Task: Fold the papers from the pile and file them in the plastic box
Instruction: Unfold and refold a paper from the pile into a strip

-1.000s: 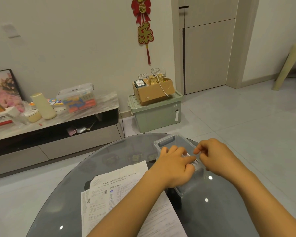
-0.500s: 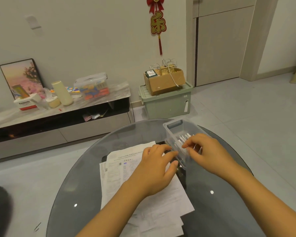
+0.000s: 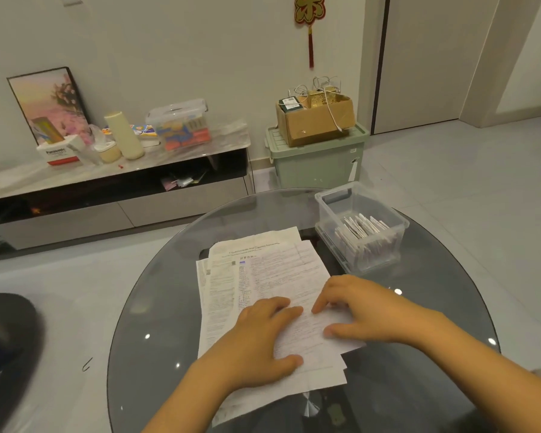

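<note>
A pile of printed papers [image 3: 263, 276] lies in the middle of the round glass table [image 3: 156, 307]. My left hand [image 3: 260, 335] rests flat on the near part of the top sheet. My right hand [image 3: 359, 307] touches the same sheet at its right edge, fingertips and thumb spread on the paper. To the far right of the pile stands the clear plastic box [image 3: 328, 198], with several folded papers [image 3: 363, 229] standing upright inside. Both hands are apart from the box.
A dark round object [image 3: 10, 354] sits on the floor at the left. Beyond the table are a low TV cabinet [image 3: 113, 195] with clutter and a green storage bin [image 3: 319, 164] bearing a cardboard box [image 3: 316, 120].
Both hands have left the plastic box and moved back and left onto the paper pile. The view has tilted down.
</note>
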`<state>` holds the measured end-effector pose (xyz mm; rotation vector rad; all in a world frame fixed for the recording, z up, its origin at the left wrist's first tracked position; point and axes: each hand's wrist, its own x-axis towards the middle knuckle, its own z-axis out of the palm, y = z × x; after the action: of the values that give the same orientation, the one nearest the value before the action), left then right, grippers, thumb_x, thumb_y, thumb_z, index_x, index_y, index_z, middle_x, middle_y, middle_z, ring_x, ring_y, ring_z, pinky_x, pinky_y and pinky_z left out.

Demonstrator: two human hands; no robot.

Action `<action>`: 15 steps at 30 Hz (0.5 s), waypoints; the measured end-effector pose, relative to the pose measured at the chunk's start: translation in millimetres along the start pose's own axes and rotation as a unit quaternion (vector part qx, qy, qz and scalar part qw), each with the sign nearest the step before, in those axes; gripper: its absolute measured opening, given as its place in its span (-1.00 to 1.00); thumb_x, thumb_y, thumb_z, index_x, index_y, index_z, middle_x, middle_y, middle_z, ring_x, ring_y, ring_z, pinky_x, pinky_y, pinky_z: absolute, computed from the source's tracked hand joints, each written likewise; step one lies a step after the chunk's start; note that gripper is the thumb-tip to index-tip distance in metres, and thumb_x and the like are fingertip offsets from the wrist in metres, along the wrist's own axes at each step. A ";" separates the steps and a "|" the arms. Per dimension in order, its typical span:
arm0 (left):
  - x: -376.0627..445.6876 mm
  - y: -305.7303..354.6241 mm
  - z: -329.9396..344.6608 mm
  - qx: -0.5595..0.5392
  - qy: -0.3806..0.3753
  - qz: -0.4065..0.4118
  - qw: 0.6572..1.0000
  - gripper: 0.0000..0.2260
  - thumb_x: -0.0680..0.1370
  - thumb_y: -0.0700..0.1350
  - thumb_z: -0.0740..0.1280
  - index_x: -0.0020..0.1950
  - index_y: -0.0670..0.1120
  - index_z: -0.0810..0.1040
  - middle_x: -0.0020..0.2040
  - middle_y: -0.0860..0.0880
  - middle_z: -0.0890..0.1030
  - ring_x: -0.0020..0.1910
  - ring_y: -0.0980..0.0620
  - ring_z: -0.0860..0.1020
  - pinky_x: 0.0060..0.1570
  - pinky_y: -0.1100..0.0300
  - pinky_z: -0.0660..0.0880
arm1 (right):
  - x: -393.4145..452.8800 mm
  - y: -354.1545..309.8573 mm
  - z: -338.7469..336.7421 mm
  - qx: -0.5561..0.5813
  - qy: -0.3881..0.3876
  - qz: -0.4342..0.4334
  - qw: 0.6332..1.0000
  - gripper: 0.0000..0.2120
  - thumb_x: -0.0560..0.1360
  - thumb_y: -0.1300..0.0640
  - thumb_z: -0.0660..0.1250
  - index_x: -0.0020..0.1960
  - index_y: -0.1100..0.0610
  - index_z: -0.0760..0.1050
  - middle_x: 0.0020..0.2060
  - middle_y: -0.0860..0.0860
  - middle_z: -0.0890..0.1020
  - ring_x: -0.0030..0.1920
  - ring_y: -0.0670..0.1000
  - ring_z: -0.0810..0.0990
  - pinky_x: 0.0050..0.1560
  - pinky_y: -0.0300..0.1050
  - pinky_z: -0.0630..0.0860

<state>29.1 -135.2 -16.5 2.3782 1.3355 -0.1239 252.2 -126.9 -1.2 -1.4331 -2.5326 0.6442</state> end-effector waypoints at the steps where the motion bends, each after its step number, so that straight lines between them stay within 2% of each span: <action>1: 0.9 -2.1 1.7 0.007 -0.011 0.005 1.000 -0.33 0.47 0.24 0.27 0.50 0.22 0.04 0.50 0.19 0.00 0.47 0.07 0.02 0.46 0.08 0.09 | 0.5 0.4 2.0 -0.007 -0.012 -0.001 1.000 -0.66 0.43 -0.10 0.35 0.20 -0.15 0.47 0.11 -0.20 0.45 0.13 -0.19 0.37 0.14 -0.29 0.36; 6: 1.6 -5.0 0.4 0.021 -0.033 0.020 0.999 -0.25 0.44 0.28 0.29 0.52 0.22 -0.02 0.51 0.21 -0.08 0.49 0.09 -0.04 0.48 0.08 0.04 | 1.7 3.6 10.0 -0.033 -0.047 -0.018 0.998 -0.51 0.35 -0.19 0.41 0.25 -0.18 0.41 0.17 -0.25 0.37 0.17 -0.19 0.26 0.16 -0.31 0.29; 10: 0.0 -2.7 1.3 0.030 -0.032 0.025 0.999 -0.28 0.48 0.22 0.27 0.53 0.18 -0.03 0.53 0.19 -0.11 0.50 0.13 -0.11 0.47 0.12 -0.01 | 3.2 7.0 15.0 -0.041 -0.049 -0.032 0.997 -0.43 0.30 -0.23 0.43 0.26 -0.20 0.36 0.15 -0.27 0.32 0.14 -0.22 0.20 0.16 -0.32 0.24; 15: -2.4 4.0 -3.8 0.024 -0.001 0.037 0.999 -0.46 0.54 0.11 0.21 0.51 0.13 0.17 0.55 0.13 0.03 0.50 0.17 -0.04 0.44 0.24 -0.05 | 4.8 3.3 13.4 -0.064 -0.055 -0.044 0.995 -0.43 0.32 -0.24 0.41 0.28 -0.19 0.34 0.18 -0.24 0.32 0.19 -0.16 0.23 0.23 -0.25 0.28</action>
<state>30.7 -137.5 -11.1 2.4637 1.2545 -0.1392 247.7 -125.2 -14.9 -1.3509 -2.7515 0.5703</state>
